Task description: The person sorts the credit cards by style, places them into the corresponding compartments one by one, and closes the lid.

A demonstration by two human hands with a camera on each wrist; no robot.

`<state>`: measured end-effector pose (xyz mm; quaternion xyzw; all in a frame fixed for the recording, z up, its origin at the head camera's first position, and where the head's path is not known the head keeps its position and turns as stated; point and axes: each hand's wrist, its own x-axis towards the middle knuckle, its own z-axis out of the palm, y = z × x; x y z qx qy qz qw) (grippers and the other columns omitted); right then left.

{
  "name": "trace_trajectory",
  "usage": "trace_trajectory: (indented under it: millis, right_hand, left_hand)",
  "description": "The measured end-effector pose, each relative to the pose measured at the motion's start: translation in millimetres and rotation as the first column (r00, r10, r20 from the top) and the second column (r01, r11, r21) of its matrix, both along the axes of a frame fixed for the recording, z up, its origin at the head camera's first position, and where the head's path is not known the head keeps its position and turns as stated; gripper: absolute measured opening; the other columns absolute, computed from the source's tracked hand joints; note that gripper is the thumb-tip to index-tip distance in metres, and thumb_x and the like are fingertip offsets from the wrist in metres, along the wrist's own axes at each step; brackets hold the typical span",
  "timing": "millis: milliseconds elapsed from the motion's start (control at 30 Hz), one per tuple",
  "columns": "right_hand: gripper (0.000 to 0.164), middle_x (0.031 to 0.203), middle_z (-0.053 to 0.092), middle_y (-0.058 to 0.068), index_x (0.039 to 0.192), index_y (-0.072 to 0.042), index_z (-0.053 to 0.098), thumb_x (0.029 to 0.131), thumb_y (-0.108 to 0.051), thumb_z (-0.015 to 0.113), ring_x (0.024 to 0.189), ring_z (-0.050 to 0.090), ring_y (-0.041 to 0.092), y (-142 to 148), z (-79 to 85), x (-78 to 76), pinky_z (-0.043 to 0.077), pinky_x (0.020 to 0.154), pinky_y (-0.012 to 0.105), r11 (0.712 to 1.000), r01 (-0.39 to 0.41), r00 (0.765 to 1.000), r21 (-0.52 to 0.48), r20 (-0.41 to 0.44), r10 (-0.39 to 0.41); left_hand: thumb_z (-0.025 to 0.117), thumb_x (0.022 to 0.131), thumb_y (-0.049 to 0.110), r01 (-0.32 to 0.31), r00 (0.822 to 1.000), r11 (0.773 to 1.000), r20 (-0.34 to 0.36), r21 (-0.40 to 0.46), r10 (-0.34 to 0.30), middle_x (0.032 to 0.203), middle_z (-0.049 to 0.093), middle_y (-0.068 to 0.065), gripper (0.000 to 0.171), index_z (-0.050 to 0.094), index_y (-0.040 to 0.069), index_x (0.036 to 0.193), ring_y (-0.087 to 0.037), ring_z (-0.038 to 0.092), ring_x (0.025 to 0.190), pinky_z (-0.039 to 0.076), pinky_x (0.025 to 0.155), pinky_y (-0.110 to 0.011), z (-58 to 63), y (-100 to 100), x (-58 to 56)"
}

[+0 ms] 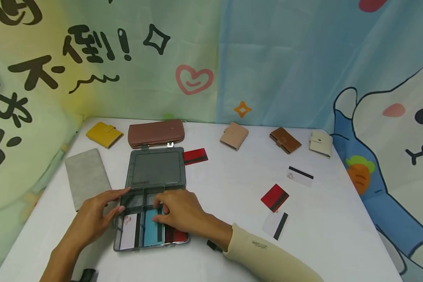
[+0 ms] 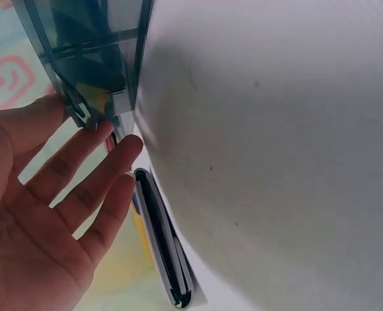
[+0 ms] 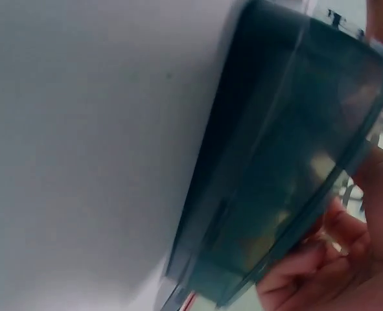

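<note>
A dark translucent divided box [image 1: 128,246] lies on the table, its lid [image 1: 157,167] folded back. In its front compartments are a white card [image 1: 129,231], a blue card [image 1: 150,229] and a red card [image 1: 176,235], each with a black stripe. My right hand [image 1: 181,209] reaches into the box with curled fingers, thumb over the blue card; I cannot tell whether it pinches that card. At the box's left side is my left hand [image 1: 96,211], fingers extended to the rim. In the left wrist view those fingers [image 2: 84,184] spread beside the box wall [image 2: 136,65].
A grey wallet [image 1: 86,176] lies left of the box. Behind stand yellow [image 1: 104,134], long brown [image 1: 156,132], beige [image 1: 234,136], brown [image 1: 285,140] and cream [image 1: 320,143] wallets. One red card [image 1: 196,156] touches the lid; other cards [image 1: 275,197] lie at right.
</note>
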<state>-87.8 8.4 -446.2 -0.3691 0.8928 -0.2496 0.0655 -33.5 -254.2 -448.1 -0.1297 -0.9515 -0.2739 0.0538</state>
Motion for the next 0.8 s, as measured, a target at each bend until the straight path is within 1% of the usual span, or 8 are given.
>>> trace_trajectory:
  millis: [67, 133, 233, 333, 433, 533, 700, 800]
  right_hand:
    - [0.027, 0.069, 0.056, -0.019, 0.103, -0.026, 0.071, 0.085, -0.045, 0.078, 0.063, 0.050, -0.006, 6, -0.5, -8.4, 0.040, 0.057, 0.015, 0.997, 0.007, 0.999, -0.072, 0.037, -0.004]
    - [0.026, 0.071, 0.058, -0.019, 0.103, -0.024, 0.071, 0.085, -0.042, 0.078, 0.062, 0.052, -0.003, 14, -0.4, -22.1, 0.042, 0.058, 0.017, 0.987, 0.038, 0.996, -0.157, 0.090, -0.024]
    - [0.027, 0.078, 0.064, -0.015, 0.105, -0.021, 0.070, 0.086, -0.039, 0.078, 0.061, 0.054, 0.005, 29, -2.9, -50.2, 0.045, 0.056, 0.021, 0.959, 0.128, 0.984, -0.254, 0.153, -0.091]
    - [0.032, 0.092, 0.069, -0.008, 0.112, -0.020, 0.069, 0.086, -0.038, 0.078, 0.068, 0.054, 0.010, 43, -7.3, -80.6, 0.045, 0.058, 0.024, 0.927, 0.249, 0.960, -0.279, 0.196, -0.199]
    - [0.041, 0.106, 0.067, -0.001, 0.122, -0.019, 0.065, 0.086, -0.035, 0.079, 0.074, 0.055, 0.013, 53, -13.7, -106.0, 0.045, 0.064, 0.026, 0.919, 0.322, 0.940, -0.226, 0.193, -0.282]
    - [0.052, 0.116, 0.063, 0.005, 0.132, -0.018, 0.060, 0.085, -0.029, 0.080, 0.082, 0.056, 0.015, 58, -19.7, -123.8, 0.047, 0.071, 0.029, 0.932, 0.338, 0.933, -0.131, 0.176, -0.314]
    - [0.060, 0.121, 0.059, 0.008, 0.137, -0.017, 0.057, 0.083, -0.023, 0.082, 0.100, 0.058, 0.020, 54, -24.2, -139.1, 0.051, 0.086, 0.037, 0.951, 0.309, 0.941, 0.010, 0.141, -0.307]
    - [0.057, 0.116, 0.056, 0.006, 0.134, -0.018, 0.059, 0.082, -0.026, 0.083, 0.102, 0.058, 0.020, 52, -23.1, -141.5, 0.052, 0.086, 0.037, 0.943, 0.323, 0.933, 0.082, 0.141, -0.332]
  left_hand:
    - [0.078, 0.084, 0.008, 0.004, 1.000, 1.000, -0.003, 0.000, -0.004, 0.127, 0.069, -0.013, 0.057, 0.061, 0.017, 0.138, -0.036, 0.067, 0.110, 0.059, 0.081, -0.052, -0.7, 0, -0.5]
    - [0.078, 0.084, 0.008, 0.002, 1.000, 1.000, 0.000, 0.001, -0.002, 0.127, 0.069, -0.013, 0.057, 0.061, 0.017, 0.138, -0.037, 0.068, 0.109, 0.059, 0.081, -0.053, -1.0, 1, -0.7]
    - [0.078, 0.084, 0.008, -0.005, 1.000, 1.000, 0.014, 0.005, 0.005, 0.127, 0.068, -0.015, 0.057, 0.061, 0.017, 0.138, -0.039, 0.067, 0.110, 0.059, 0.082, -0.055, -1.0, 1, -0.2]
    - [0.078, 0.085, 0.007, -0.009, 1.000, 1.000, 0.026, 0.008, 0.009, 0.127, 0.068, -0.015, 0.057, 0.060, 0.016, 0.139, -0.040, 0.066, 0.111, 0.058, 0.083, -0.057, -0.5, 1, 0.3]
    - [0.077, 0.085, 0.007, -0.013, 0.999, 1.000, 0.032, 0.006, 0.012, 0.127, 0.068, -0.016, 0.057, 0.060, 0.016, 0.139, -0.041, 0.066, 0.111, 0.058, 0.084, -0.057, -0.4, 1, 0.7]
    - [0.078, 0.085, 0.008, -0.014, 0.999, 1.000, 0.033, 0.005, 0.014, 0.127, 0.068, -0.015, 0.057, 0.060, 0.016, 0.139, -0.040, 0.066, 0.111, 0.058, 0.084, -0.057, -0.4, 1, 0.5]
    - [0.078, 0.085, 0.007, -0.014, 1.000, 1.000, 0.027, 0.004, 0.014, 0.127, 0.068, -0.015, 0.058, 0.060, 0.016, 0.139, -0.039, 0.066, 0.111, 0.058, 0.083, -0.056, -0.3, 1, 0.1]
    - [0.078, 0.085, 0.007, -0.013, 1.000, 1.000, 0.023, 0.005, 0.013, 0.127, 0.068, -0.015, 0.058, 0.060, 0.016, 0.139, -0.039, 0.066, 0.111, 0.058, 0.083, -0.056, -0.3, 2, 0.0]
